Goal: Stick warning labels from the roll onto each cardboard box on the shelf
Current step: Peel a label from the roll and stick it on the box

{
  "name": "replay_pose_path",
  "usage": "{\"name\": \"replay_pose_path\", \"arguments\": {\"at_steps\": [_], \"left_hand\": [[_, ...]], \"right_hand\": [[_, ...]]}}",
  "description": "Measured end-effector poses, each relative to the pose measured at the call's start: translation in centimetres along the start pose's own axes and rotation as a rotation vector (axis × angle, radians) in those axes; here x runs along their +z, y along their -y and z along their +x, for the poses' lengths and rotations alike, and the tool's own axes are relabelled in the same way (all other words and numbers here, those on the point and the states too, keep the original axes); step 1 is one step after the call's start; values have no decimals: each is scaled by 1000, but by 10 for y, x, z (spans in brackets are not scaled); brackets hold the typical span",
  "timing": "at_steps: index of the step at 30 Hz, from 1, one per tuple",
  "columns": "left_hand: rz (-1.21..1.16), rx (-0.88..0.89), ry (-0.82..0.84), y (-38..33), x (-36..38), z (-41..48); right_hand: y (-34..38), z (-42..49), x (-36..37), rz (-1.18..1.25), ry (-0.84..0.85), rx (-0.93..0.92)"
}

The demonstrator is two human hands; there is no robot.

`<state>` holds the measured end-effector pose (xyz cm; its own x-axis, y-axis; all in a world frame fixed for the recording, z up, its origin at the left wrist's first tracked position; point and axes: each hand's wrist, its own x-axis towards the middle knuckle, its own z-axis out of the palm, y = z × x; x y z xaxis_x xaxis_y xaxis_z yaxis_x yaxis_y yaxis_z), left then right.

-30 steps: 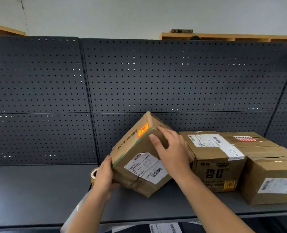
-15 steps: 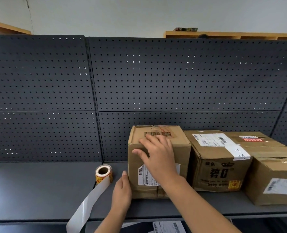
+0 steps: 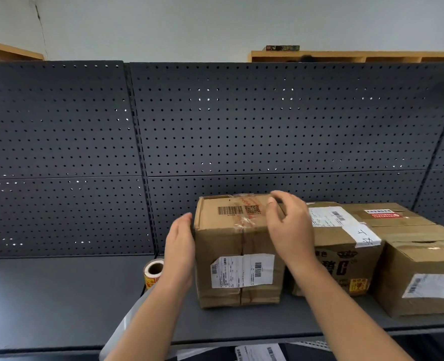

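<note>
A dark grey metal shelf (image 3: 59,295) with a pegboard back (image 3: 241,126) carries three brown cardboard boxes in a row on its right half. The left box (image 3: 239,246) stands upright just beside the middle box (image 3: 345,246), and the right box (image 3: 424,277) sits nearest the front edge. The left box looks creased and re-taped, so its card is probably soft at the corners yet light enough for two hands. Flat palms low on opposite sides seem the safest hold. The left hand (image 3: 180,246) lies with straight fingers flat against that box's left side, its grip open. The right hand (image 3: 288,230) curves loosely over the top right corner, its grip relaxed, not clamped; whether it touches the card is unclear. The label roll (image 3: 153,272) stands on edge on the shelf just left of the left wrist, and a pale backing strip (image 3: 123,332) trails over the front edge. Its labels are likely thin and sticky, best peeled by one corner.
</note>
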<state>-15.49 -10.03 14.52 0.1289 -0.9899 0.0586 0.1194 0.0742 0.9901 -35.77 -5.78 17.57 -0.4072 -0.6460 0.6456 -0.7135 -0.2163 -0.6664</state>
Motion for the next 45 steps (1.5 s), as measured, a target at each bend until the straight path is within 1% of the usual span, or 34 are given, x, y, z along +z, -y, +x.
{"name": "replay_pose_path", "arguments": {"at_steps": [2,3,5,7,9,11,15,18,20,23,27,29,33,35,37,40,42,43,45], "left_hand": [[125,123,48,-12,5,-4],[175,133,88,-15,8,-5],[240,72,155,-14,11,-1],[289,22,173,-8,14,5],[335,26,154,-1,13,8],[341,11,139,3,11,8],[274,-26,93,4,5,11],[181,-68,32,6,-8,14],[70,-153,-42,9,-20,15],[-127,-333,-131,20,-35,17],[-341,-392,-140,39,-43,6],[-417,-424,-137,49,-40,0],[-532,-549,-114,83,-34,-4],[-506,-560,-97,98,-34,0],[-418,-547,-76,109,-35,1],[-230,-532,-37,111,-36,1],[-77,-519,-39,112,-38,5],[28,-480,-38,114,-40,7],[248,-339,-32,121,-46,10]], "right_hand": [[-16,4,-6,54,22,140],[-22,4,-7,93,52,221],[-35,0,-3,205,126,387],[-45,-9,3,371,189,519],[-49,-17,9,452,205,556],[-46,-21,13,459,184,530],[-29,-21,17,446,143,441],[-16,-19,24,413,191,351],[-6,-18,31,376,257,263],[16,-17,38,227,338,116],[43,-18,44,-12,363,-99],[46,-19,52,-69,398,-131],[50,-21,67,-219,458,-168],[51,-23,73,-311,459,-200],[49,-24,77,-381,472,-224],[45,-30,86,-449,478,-261],[43,-34,91,-464,470,-276],[41,-35,94,-471,463,-285],[37,-35,97,-483,477,-298]]}}
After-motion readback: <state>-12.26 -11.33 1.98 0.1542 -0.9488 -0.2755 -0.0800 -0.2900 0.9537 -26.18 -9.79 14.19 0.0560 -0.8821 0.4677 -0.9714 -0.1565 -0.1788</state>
